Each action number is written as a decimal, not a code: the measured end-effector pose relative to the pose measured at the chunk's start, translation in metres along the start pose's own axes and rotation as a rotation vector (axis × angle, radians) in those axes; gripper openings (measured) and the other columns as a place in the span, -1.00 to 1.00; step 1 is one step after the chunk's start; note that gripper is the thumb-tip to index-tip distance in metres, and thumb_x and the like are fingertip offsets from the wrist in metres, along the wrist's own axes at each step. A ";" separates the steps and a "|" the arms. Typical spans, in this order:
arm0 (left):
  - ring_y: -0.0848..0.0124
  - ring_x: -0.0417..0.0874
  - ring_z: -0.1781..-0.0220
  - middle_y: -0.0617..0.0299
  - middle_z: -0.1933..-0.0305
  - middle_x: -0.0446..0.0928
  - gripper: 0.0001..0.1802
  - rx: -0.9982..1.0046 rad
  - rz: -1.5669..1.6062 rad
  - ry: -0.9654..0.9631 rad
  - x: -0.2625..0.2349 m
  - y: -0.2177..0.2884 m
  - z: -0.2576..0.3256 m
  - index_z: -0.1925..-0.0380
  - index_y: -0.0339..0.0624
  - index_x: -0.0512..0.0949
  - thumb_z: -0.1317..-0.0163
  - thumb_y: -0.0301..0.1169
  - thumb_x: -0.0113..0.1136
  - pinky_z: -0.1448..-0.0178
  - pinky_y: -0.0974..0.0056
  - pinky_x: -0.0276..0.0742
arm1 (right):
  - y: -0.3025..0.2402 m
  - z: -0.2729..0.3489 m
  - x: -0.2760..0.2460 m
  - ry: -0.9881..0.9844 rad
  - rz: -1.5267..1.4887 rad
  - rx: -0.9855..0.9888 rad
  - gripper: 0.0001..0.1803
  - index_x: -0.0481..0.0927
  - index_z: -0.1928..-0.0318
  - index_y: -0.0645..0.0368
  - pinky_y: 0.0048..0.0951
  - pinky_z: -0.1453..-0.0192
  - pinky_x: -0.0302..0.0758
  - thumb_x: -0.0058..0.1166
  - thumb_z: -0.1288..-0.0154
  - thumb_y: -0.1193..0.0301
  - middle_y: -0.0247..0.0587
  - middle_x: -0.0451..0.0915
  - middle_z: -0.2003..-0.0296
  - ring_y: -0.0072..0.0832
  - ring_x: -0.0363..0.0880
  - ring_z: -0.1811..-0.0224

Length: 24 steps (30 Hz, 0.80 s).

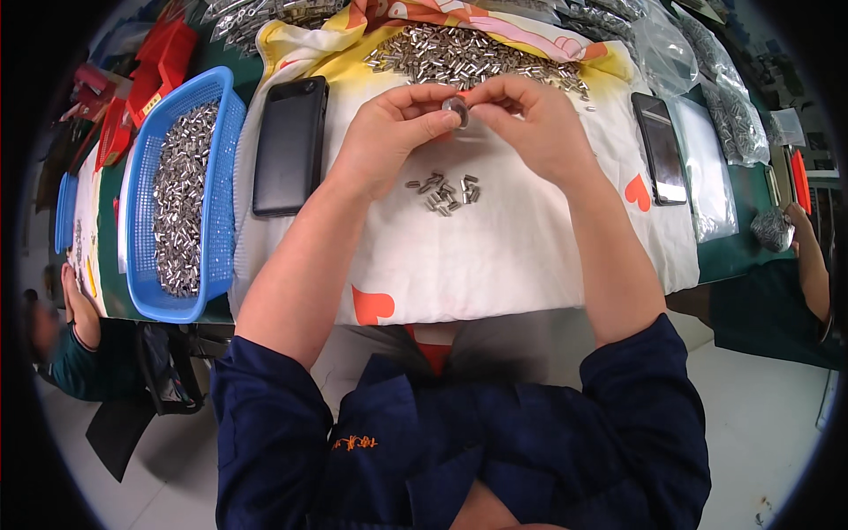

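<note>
Both hands pinch small metal ring (456, 109) | left hand (389, 132) | right hand (530, 124) | loose pins (444, 192) below | phone (289, 146) left

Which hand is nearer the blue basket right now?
Left. The left hand is right of the blue basket, past the phone; the right hand is farther right.

Basket (221, 177) left of phone (289, 146)

Between your left hand (389, 132) and right hand (530, 124) you pinch a small round shiny metal ring (456, 109). Just below them, short bright metal cylinders (444, 192) lie on soft matt white cloth with orange hearts (495, 256). Left of your left hand lie a glossy black phone (290, 146) and a smooth blue plastic lattice basket (223, 141).
</note>
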State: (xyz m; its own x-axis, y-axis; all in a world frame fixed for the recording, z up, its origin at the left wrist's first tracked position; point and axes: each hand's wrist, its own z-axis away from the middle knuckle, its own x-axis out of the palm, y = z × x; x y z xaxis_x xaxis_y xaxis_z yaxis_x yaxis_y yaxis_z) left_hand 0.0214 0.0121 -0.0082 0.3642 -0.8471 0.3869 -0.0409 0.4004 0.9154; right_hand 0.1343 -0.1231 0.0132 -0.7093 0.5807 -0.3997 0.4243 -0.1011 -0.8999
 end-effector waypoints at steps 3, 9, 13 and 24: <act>0.55 0.53 0.29 0.21 0.30 0.54 -0.71 -0.024 -0.030 0.001 -0.002 -0.001 -0.001 0.19 -0.29 0.50 -0.01 -0.56 0.19 0.17 0.49 0.45 | -0.004 0.003 0.002 -0.023 -0.047 0.011 -0.88 0.56 0.35 0.21 -0.63 0.29 0.38 0.06 -0.03 0.48 -0.34 0.55 0.48 -0.65 0.44 0.43; 0.56 0.53 0.32 0.20 0.31 0.55 -0.70 0.017 -0.079 -0.003 0.000 -0.002 0.000 0.19 -0.32 0.49 -0.01 -0.55 0.20 0.21 0.50 0.44 | -0.008 0.007 0.004 0.049 0.206 -0.180 -0.89 0.55 0.38 0.23 -0.53 0.35 0.43 0.04 -0.02 0.52 -0.25 0.56 0.48 -0.47 0.52 0.43; 0.55 0.54 0.32 0.20 0.32 0.55 -0.70 0.042 -0.233 0.037 0.003 -0.001 0.001 0.19 -0.33 0.49 -0.01 -0.55 0.20 0.20 0.51 0.45 | -0.006 0.008 0.009 0.110 0.449 -0.363 -0.88 0.55 0.38 0.23 -0.48 0.36 0.45 0.02 -0.01 0.54 -0.20 0.55 0.49 -0.38 0.53 0.42; 0.54 0.54 0.27 0.21 0.27 0.54 -0.70 -0.096 -0.246 -0.086 0.004 0.000 0.003 0.19 -0.32 0.49 -0.01 -0.59 0.17 0.12 0.48 0.46 | 0.021 -0.010 -0.010 0.164 0.217 0.093 -0.81 0.56 0.27 0.16 -0.52 0.31 0.43 0.05 -0.05 0.43 -0.26 0.55 0.48 -0.49 0.51 0.43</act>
State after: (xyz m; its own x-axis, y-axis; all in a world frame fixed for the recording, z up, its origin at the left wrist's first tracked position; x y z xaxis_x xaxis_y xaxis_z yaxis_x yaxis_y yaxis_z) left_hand 0.0203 0.0075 -0.0062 0.2716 -0.9480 0.1658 0.1287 0.2065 0.9699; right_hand 0.1561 -0.1228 0.0006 -0.5035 0.6594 -0.5583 0.4977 -0.3068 -0.8113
